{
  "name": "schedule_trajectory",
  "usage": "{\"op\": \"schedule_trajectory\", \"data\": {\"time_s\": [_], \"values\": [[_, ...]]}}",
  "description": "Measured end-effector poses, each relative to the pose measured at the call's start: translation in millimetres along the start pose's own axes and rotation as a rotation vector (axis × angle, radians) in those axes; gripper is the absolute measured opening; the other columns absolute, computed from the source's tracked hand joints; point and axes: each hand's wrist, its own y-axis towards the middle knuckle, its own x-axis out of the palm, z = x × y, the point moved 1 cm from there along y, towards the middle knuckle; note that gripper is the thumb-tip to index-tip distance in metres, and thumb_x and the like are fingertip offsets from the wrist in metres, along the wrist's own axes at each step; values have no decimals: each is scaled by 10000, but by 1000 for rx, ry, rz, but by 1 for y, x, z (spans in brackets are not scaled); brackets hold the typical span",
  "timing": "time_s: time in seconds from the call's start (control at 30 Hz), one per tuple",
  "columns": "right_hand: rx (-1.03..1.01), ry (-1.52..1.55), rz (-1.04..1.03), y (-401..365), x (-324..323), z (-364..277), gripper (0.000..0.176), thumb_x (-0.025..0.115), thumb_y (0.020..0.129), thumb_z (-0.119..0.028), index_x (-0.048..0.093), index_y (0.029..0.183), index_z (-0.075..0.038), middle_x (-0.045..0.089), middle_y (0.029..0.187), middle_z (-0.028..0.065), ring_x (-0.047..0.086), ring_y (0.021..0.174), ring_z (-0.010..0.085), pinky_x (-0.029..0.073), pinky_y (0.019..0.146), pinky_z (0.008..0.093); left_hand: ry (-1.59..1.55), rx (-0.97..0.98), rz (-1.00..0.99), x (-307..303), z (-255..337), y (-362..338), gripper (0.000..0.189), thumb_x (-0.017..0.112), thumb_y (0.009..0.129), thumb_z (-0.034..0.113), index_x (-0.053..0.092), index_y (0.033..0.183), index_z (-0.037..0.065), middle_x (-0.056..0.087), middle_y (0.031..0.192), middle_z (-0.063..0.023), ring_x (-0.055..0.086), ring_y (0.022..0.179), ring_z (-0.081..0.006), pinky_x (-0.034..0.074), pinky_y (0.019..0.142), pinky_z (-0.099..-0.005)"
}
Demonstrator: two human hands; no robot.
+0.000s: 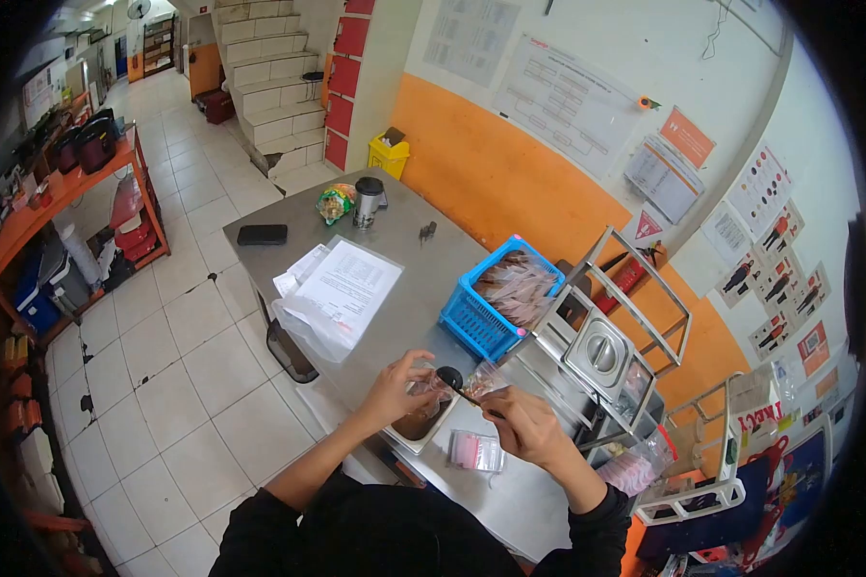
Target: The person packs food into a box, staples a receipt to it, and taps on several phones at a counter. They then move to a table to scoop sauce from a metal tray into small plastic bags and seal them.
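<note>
Above a metal pan [442, 434] of brown contents, my left hand [395, 388] has its fingers closed on a small clear plastic bag [423, 386]. My right hand [527, 423] grips the handle of a dark spoon [449, 377], whose round bowl is at the bag's opening. Another clear bag with small contents [483, 382] lies behind the spoon handle. Below my right hand, a pack of small plastic bags [476, 451] rests on the metal table [416, 221]. A blue basket [478, 324] filled with filled clear packets [518, 288] stands beyond my hands.
Papers [349, 289] in plastic, a phone [262, 235], a tumbler [367, 203] and a green snack bag [335, 204] lie toward the table's far end. To the right stand a metal rack [645, 332] and a lidded steel container [598, 352].
</note>
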Motion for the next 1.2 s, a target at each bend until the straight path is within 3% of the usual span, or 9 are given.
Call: {"op": "schedule_trajectory", "data": {"time_s": [0.33, 0.63, 0.93, 1.03, 1.13, 1.2], "values": [[7, 6, 20, -1, -2, 3, 254, 681, 694, 82, 575, 916, 21, 629, 833, 146, 639, 722, 294, 525, 621, 343, 10, -59, 18, 1, 2, 6, 591, 810, 726, 122, 465, 1204, 83, 693, 999, -126, 678, 991, -221, 516, 845, -343], [85, 60, 80, -5, -6, 13, 199, 663, 710, 89, 578, 882, 36, 641, 855, 160, 652, 769, 312, 535, 672, 355, 20, -36, 9, 5, -3, 11, 594, 815, 725, 139, 474, 1208, 85, 695, 1011, -128, 674, 1007, -241, 502, 867, -350], [132, 46, 96, -15, -6, 22, 184, 662, 704, 99, 575, 852, 35, 643, 854, 161, 655, 776, 313, 541, 697, 364, 162, -6, -13, 8, -7, 16, 605, 826, 711, 157, 483, 1204, 82, 615, 1173, -91, 669, 1020, -236, 491, 890, -365], [23, 63, 46, -16, -6, 21, 229, 681, 686, 95, 567, 872, 25, 647, 865, 155, 656, 773, 311, 552, 703, 367, 130, 7, -18, 9, -13, 17, 610, 828, 707, 163, 484, 1203, 78, 605, 1202, -87, 663, 1034, -242, 490, 893, -368], [-33, 21, 62, -8, -6, 14, 257, 559, 650, 187, 553, 865, 46, 640, 786, 156, 663, 713, 289, 540, 615, 328, 85, -1, -33, 7, -6, 19, 599, 820, 712, 145, 485, 1203, 73, 604, 1212, -84, 658, 1046, -245, 484, 908, -365], [-48, 29, 65, -8, -6, 15, 265, 566, 639, 186, 556, 863, 45, 642, 789, 156, 663, 713, 290, 540, 615, 327, 42, -14, -31, 6, -2, 19, 600, 822, 711, 145, 485, 1203, 74, 606, 1212, -83, 656, 1050, -245, 478, 918, -364]]}}
